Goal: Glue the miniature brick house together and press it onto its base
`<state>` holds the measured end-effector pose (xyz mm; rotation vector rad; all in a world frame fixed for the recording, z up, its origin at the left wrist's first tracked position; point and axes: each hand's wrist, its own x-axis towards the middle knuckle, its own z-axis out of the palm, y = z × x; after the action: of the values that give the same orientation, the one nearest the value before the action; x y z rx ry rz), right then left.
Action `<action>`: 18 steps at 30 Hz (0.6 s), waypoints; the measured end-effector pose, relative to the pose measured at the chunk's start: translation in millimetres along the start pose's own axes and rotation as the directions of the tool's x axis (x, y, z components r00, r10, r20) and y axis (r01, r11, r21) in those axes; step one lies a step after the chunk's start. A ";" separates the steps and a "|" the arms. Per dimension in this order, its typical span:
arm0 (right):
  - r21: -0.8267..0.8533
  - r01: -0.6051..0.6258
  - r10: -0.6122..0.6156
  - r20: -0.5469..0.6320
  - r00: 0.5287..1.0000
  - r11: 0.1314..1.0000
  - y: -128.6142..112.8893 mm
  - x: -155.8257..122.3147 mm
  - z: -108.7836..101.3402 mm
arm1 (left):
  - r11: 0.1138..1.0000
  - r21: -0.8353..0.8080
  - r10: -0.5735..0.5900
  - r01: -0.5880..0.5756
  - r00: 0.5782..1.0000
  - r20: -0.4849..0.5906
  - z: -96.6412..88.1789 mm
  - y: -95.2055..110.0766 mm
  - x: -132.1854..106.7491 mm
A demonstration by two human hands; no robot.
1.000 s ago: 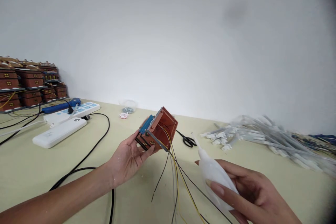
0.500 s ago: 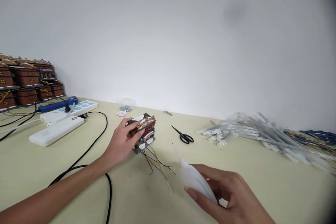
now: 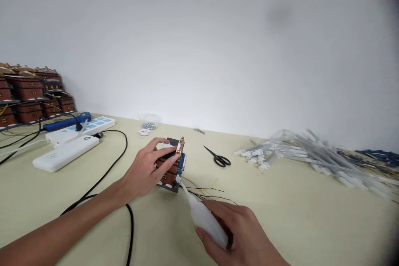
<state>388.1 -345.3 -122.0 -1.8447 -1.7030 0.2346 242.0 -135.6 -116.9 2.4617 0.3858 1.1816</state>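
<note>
A small brown model house (image 3: 172,165) stands upright on the beige table (image 3: 296,212), with thin black and yellow wires (image 3: 205,193) trailing from its base. My left hand (image 3: 146,172) grips the house from the left, fingers over its roof. My right hand (image 3: 237,232) is closed round a soft white squeeze bottle (image 3: 204,218). The bottle's thin nozzle (image 3: 183,187) points at the lower right corner of the house and looks to touch it.
Black scissors (image 3: 218,158) lie behind the house. A heap of white plastic tubes (image 3: 311,156) fills the right. Two white power strips (image 3: 67,151), a blue tool (image 3: 65,121) and black cables (image 3: 102,178) lie left, with stacked model houses (image 3: 28,97) beyond. A screw dish (image 3: 149,124) is near the wall.
My left hand lowered the house from mid-air, open base up, and set it upright on the table. My right hand swung the bottle over, bringing its nozzle to the house's base.
</note>
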 end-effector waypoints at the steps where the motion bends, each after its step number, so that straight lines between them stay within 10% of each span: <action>1: -0.005 -0.007 0.007 -0.013 1.000 1.000 1.1 1.4 1.6 | 1.000 0.002 0.013 -0.013 1.000 -0.004 0.3 -1.4 0.1; 18: -0.181 -0.137 0.160 0.119 0.980 0.974 -13.2 19.0 -8.4 | 0.994 0.034 0.109 -0.108 0.994 -0.029 0.1 -5.8 0.9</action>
<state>384.3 -330.0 -103.1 -2.1302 -1.7212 0.2840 242.2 -130.1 -119.0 2.5225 0.2846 1.2679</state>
